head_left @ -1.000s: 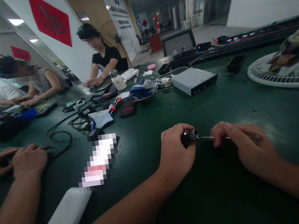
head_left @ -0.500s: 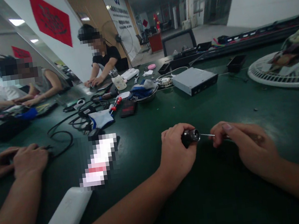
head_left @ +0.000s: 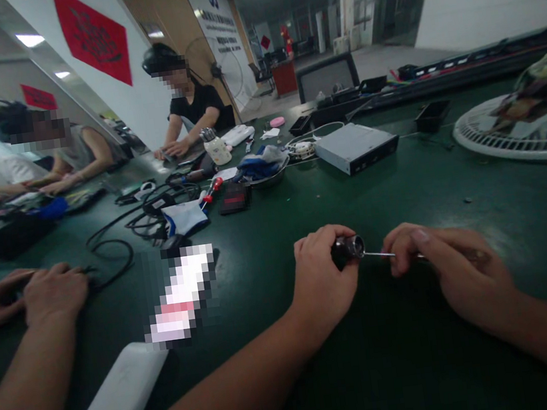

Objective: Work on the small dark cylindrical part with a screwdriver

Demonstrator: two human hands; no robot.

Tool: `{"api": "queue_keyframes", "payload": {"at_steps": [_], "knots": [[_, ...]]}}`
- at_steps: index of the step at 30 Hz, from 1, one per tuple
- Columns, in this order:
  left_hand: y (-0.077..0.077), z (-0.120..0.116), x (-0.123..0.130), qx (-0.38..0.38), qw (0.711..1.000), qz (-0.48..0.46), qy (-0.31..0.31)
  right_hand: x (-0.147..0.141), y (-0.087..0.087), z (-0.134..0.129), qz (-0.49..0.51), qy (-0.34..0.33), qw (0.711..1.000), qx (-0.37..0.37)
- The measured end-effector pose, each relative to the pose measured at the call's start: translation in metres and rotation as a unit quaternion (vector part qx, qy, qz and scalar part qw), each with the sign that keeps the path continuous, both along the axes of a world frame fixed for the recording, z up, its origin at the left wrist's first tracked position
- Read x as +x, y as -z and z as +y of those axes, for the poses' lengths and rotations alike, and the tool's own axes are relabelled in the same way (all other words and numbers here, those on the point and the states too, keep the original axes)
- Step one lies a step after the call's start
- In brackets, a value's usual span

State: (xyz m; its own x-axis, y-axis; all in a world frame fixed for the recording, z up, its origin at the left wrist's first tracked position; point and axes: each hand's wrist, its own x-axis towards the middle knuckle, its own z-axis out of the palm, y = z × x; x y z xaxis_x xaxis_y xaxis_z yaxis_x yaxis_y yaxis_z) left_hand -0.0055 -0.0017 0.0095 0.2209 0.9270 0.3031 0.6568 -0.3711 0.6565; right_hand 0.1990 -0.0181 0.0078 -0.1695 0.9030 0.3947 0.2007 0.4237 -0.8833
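Left hand (head_left: 325, 283) fingers close around a screwdriver handle (head_left: 348, 247); right hand (head_left: 469, 277) fingers pinch its steel shaft (head_left: 379, 254). A grey metal box (head_left: 357, 147) sits farther off.

Electronics assembly workshop, open-plan: long green bench mat (head_left: 404, 201) shared by seated workers (head_left: 192, 105); coiled black cables (head_left: 107, 244); grey metal drive enclosure (head_left: 356, 147); small screwdriver (head_left: 347, 247) in hand; white fan guard (head_left: 516, 132); pedestal fan (head_left: 215, 68); red wall banner (head_left: 93, 37)
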Motion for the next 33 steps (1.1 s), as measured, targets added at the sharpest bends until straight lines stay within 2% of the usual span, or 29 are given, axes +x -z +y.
{"api": "queue_keyframes", "payload": {"at_steps": [2, 7, 14, 20, 24, 28, 33], "knots": [[-0.0002, -0.0002, 0.0003, -0.001, 1.000, 0.007, 0.010, 0.0001, 0.0008, -0.0003, 0.013, -0.007, 1.000, 0.010], [-0.0019, 0.0000, 0.0006, 0.002, 1.000, 0.001, 0.005, -0.0014, 0.0025, 0.0000, -0.014, 0.049, 0.998, -0.023], [-0.0015, 0.0007, 0.0003, 0.005, 1.000, -0.008, 0.008, -0.0007, 0.0019, -0.0005, 0.015, -0.008, 1.000, -0.003], [-0.0010, 0.0017, 0.0008, 0.014, 1.000, -0.020, 0.007, -0.0008, 0.0024, -0.0010, -0.033, 0.062, 0.997, -0.017], [-0.0007, 0.0018, 0.0006, 0.008, 1.000, -0.020, 0.001, 0.0009, 0.0025, 0.0011, -0.040, 0.017, 0.999, -0.020], [0.0009, 0.0018, 0.0001, 0.002, 1.000, -0.007, 0.022, 0.0008, 0.0010, -0.0001, -0.023, -0.020, 0.999, 0.008], [0.0002, 0.0011, 0.0006, 0.008, 1.000, -0.008, 0.016, 0.0001, 0.0023, -0.0019, -0.035, 0.037, 0.999, -0.006]]}}
